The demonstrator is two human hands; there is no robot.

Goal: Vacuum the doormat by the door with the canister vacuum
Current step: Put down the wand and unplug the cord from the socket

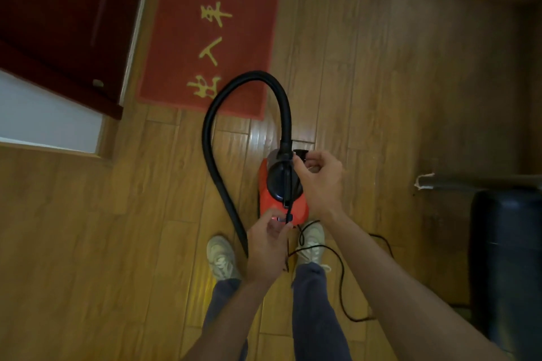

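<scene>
Doormat point(211, 35): red, yellow characters, well beyond both hands, beside the door point(58, 9).
Canister vacuum point(283, 205): red and black, between the hands.
Hose point(211, 114): loops from beside the right fingers over the doormat's near edge.
Right hand point(319, 182): fingertips pinch a small black part point(300, 153) at the hose joint.
Left hand point(268, 246): fingers curled at the vacuum's rear; grip cannot be told.

The doormat point(211, 32) is red with yellow writing on it. The vacuum point(293, 209) is red with a black top, and its hose point(206, 132) and cord point(355, 320) are black. The floor point(396, 82) is brown wood in long planks. The door point(58, 9) is dark red. The shoes point(221, 256) are cream.
</scene>
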